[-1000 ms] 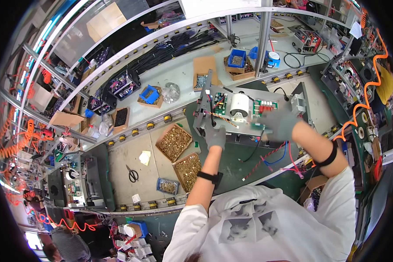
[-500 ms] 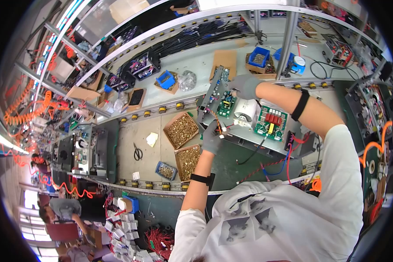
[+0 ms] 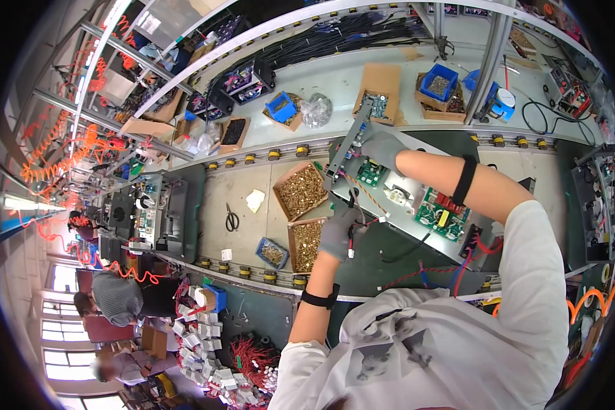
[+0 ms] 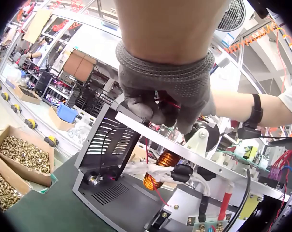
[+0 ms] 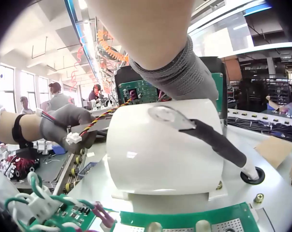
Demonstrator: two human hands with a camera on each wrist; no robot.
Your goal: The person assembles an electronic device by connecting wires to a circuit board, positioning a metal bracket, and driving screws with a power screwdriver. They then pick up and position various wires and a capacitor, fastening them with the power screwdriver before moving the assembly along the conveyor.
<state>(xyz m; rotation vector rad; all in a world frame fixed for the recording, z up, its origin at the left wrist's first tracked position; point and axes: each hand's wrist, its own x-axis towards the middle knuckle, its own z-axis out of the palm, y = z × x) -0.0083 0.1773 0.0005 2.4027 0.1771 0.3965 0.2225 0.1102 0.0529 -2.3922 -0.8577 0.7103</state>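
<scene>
A metal chassis [image 3: 417,142] stands on the green bench mat, carrying a white cylinder [image 5: 160,154] and a green circuit board [image 3: 444,213] with red parts. My gloved left hand [image 3: 336,236] is at its front left corner, with curled fingers holding thin wires that end in a white connector [image 5: 73,138]. A twisted red, yellow and black wire [image 5: 105,115] runs from there toward the upright panel [image 3: 348,147]. My gloved right hand [image 3: 383,150] reaches behind the cylinder, close to the panel and a small green board [image 3: 370,172]. Its fingertips are hidden.
Cardboard boxes of brass fasteners [image 3: 301,191] lie left of the chassis, near a blue bin [image 3: 272,253] and black scissors [image 3: 231,219]. Red and blue wires [image 3: 466,263] hang off the chassis front. A roller rail [image 3: 253,160] runs behind.
My right hand has moved from the red-parts board to the upright panel on the left. The left hand has drawn the wires away from the panel, toward the body. The head view has shifted.
</scene>
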